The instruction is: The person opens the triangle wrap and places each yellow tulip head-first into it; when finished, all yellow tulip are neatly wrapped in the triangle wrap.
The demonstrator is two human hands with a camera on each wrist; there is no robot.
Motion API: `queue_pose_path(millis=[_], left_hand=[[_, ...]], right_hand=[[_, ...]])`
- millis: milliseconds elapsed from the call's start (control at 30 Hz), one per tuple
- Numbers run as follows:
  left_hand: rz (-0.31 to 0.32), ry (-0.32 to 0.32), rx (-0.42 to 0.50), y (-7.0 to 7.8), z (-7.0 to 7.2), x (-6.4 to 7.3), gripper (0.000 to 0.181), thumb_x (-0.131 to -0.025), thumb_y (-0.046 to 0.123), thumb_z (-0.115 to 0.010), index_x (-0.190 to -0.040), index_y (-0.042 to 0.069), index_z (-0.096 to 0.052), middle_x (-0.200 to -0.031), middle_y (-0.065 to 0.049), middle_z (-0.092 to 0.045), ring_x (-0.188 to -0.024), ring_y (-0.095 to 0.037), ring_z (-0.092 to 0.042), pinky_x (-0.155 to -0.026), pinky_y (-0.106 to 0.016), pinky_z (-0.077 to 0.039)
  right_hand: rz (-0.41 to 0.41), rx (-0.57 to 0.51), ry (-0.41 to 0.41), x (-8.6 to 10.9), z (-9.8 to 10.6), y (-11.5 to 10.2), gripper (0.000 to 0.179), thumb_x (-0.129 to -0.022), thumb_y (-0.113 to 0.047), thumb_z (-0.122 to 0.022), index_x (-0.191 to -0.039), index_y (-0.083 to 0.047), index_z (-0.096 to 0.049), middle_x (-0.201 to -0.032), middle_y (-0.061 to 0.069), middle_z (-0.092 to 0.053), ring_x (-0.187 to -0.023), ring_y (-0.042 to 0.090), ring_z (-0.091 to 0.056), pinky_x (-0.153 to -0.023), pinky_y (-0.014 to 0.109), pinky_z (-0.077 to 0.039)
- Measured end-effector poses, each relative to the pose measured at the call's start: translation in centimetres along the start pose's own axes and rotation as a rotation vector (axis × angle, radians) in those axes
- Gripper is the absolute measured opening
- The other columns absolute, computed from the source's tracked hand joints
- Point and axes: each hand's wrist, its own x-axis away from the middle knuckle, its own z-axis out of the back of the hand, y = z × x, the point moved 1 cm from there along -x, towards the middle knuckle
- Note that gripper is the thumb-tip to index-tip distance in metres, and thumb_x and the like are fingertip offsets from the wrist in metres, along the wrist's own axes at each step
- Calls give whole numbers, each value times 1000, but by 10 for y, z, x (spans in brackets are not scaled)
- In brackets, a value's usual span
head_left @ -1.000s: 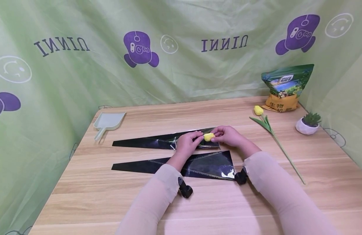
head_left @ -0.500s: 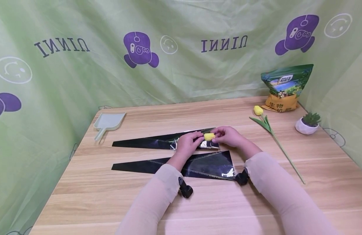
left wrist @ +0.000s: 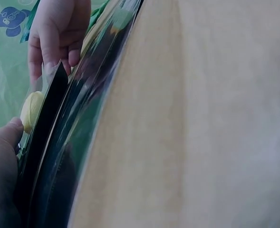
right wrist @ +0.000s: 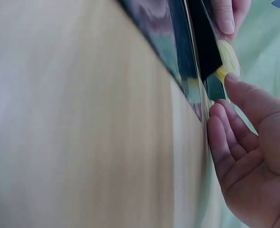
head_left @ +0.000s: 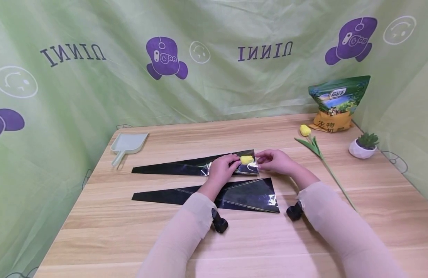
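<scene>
A yellow tulip [head_left: 246, 159] lies at the wide end of the far black flower sleeve [head_left: 172, 168], a long tapered wrapper with a shiny clear film. My left hand [head_left: 221, 170] pinches just below the bloom, thumb toward me and fingers on the far side. In the left wrist view, the thumb touches the base of the pale yellow bloom [left wrist: 31, 111]. Off the bloom's right side, my right hand [head_left: 274, 161] holds the sleeve's open end, thumb and fingers at its edge. The right wrist view shows the thumb [right wrist: 239, 92] right at the film, other fingers curled below.
A second black flower sleeve [head_left: 248, 195] lies flat nearer me. Another yellow tulip [head_left: 305, 130] with a long green stem rests to the right. Behind it stand a green and orange bag [head_left: 335, 106] and a potted succulent [head_left: 364, 147]. A pale dustpan [head_left: 128, 143] sits far left.
My right hand has moved right, off the bloom to the sleeve's open edge, so the bloom shows more fully. My left hand stays nearly in place.
</scene>
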Motion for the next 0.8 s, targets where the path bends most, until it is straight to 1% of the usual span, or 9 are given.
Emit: queue_pose_path(millis=[100,200,333,433,567,700,800], left_hand=[[4,-6,-10,-1,0,-1,27,-95,31,-64,-117,18,-73,-126,1,-69,-122,-18,-62,-104,-36,-50],[3,-15,-16,-3,-1,-1,30,-97,32,-61,-121,17,-71,-129,1,-67,-126,-18,-60,-106,-36,-48],[-18,-8,8,-6,1,0,33,-98,32,-59,-124,14,-69,-135,-2,-63,-132,-19,-54,-112,-36,-42],[-28,11,58,-6,6,3,34,-97,32,-60,-123,12,-69,-136,-6,-63,-134,-21,-53,-115,-37,-40],[-46,35,113,-5,11,10,34,-96,31,-62,-123,11,-69,-134,-7,-63,-133,-22,-54,-114,-39,-41],[-86,36,158,-2,15,19,33,-96,28,-63,-123,9,-69,-134,-8,-64,-131,-24,-54,-112,-41,-42],[-111,28,192,0,15,26,33,-95,27,-64,-122,8,-69,-133,-9,-64,-131,-26,-54,-112,-43,-42]], right_hand=[[-10,3,0,6,6,3,53,-87,-13,-72,-134,4,-54,-121,24,-64,-109,30,-63,-87,26,-56],[-19,4,7,12,12,8,54,-87,-14,-73,-134,4,-54,-121,24,-64,-109,29,-63,-83,19,-54],[-22,2,28,20,21,15,53,-87,-14,-73,-133,5,-54,-120,25,-64,-105,26,-63,-78,16,-54],[-29,-1,44,28,28,20,54,-88,-15,-72,-134,5,-54,-121,26,-64,-102,20,-63,-78,16,-55],[-34,15,66,40,40,26,54,-89,-17,-71,-135,4,-53,-124,25,-63,-98,7,-61,-79,15,-53],[-31,48,106,53,51,28,53,-90,-19,-71,-135,3,-54,-124,24,-64,-91,-5,-58,-80,12,-51],[-29,58,120,63,58,30,53,-91,-20,-70,-135,4,-53,-124,26,-63,-89,-9,-57,-79,12,-50]])
